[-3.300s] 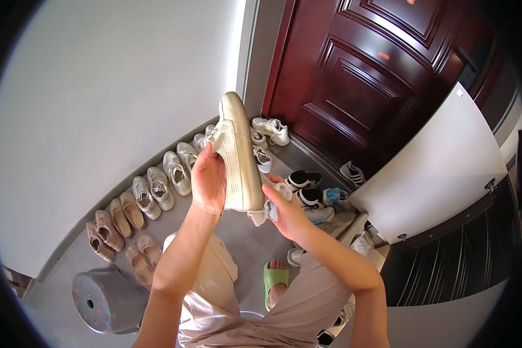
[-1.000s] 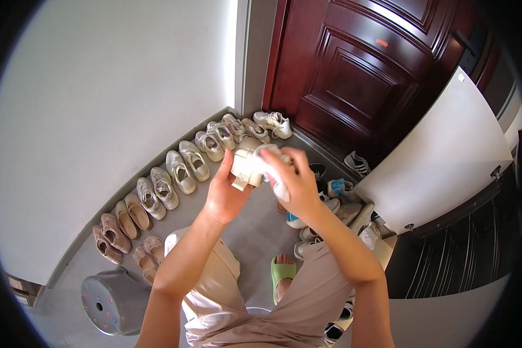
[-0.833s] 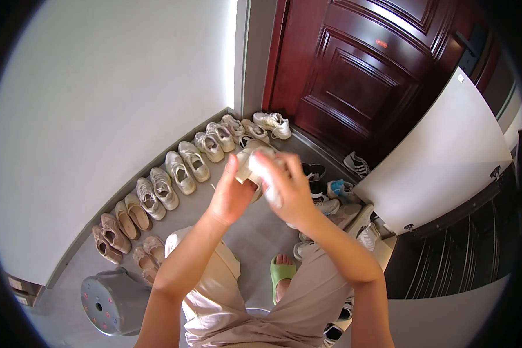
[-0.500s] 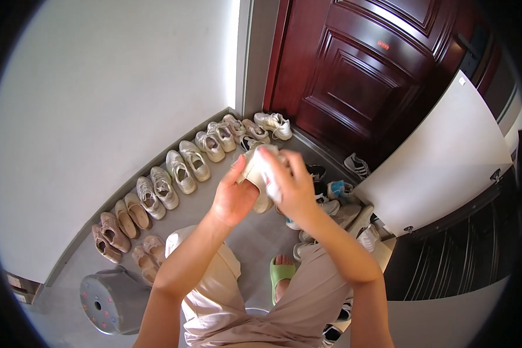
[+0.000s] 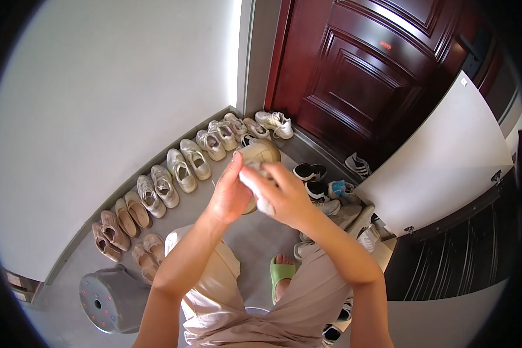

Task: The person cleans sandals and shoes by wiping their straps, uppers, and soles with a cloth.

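In the middle of the head view, my left hand (image 5: 229, 196) is closed around a cream-coloured shoe (image 5: 263, 149), its thumb up along the near side. The shoe is raised above the floor, and its tan sole edge shows at the far end. My right hand (image 5: 289, 196) grips a crumpled white cloth (image 5: 255, 184), which it presses against the shoe's side. Fingers and cloth hide much of the shoe. Both hands are close together, with the cloth between them.
A row of shoes (image 5: 181, 170) lines the white wall. More shoes (image 5: 317, 190) lie at the right, beside an open white cabinet door (image 5: 441, 162). A grey stool (image 5: 107, 301) stands lower left. The dark red door (image 5: 354, 75) is at the back.
The shoe has turned in my left hand, so its tan sole edge now points away and up. My right hand has shifted slightly down and left with the cloth.
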Motion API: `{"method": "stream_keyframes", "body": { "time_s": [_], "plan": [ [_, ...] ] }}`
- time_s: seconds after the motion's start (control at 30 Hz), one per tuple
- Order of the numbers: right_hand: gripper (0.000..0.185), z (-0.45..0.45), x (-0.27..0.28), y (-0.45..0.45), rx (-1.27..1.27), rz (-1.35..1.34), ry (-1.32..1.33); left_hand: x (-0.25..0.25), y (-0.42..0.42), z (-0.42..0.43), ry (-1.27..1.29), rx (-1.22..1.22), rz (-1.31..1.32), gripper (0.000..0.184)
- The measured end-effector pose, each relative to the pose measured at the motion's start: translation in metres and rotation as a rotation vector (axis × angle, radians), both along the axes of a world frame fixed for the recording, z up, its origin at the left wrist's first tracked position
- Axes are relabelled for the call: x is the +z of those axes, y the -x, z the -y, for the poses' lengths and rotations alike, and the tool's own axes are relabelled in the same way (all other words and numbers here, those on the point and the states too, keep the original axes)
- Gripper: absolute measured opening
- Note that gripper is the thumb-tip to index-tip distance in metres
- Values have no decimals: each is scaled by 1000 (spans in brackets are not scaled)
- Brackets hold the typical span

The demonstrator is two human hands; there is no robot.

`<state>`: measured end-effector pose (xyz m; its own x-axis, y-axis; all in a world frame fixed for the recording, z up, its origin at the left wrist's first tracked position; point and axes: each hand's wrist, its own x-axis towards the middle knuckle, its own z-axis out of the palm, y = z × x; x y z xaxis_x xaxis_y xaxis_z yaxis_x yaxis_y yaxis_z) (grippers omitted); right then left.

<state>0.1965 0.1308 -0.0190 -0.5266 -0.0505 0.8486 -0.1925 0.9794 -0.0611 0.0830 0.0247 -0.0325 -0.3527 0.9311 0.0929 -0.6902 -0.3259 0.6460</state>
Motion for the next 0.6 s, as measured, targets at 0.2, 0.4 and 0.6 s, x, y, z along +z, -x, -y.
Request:
{"method": "stream_keyframes", "body": {
  "time_s": [0.2, 0.4, 0.6],
  "plan": [
    [66, -27, 10, -5, -46, -141, 99, -6, 1, -4, -52, 194, -135, 38],
    [49, -32, -4, -7, -52, 19, 69, -6, 0, -5, 4, 172, -196, 45],
    [51, -20, -10, -16, -6, 187, -23, -2, 9, -2, -32, 136, -162, 55]
  ]
}}
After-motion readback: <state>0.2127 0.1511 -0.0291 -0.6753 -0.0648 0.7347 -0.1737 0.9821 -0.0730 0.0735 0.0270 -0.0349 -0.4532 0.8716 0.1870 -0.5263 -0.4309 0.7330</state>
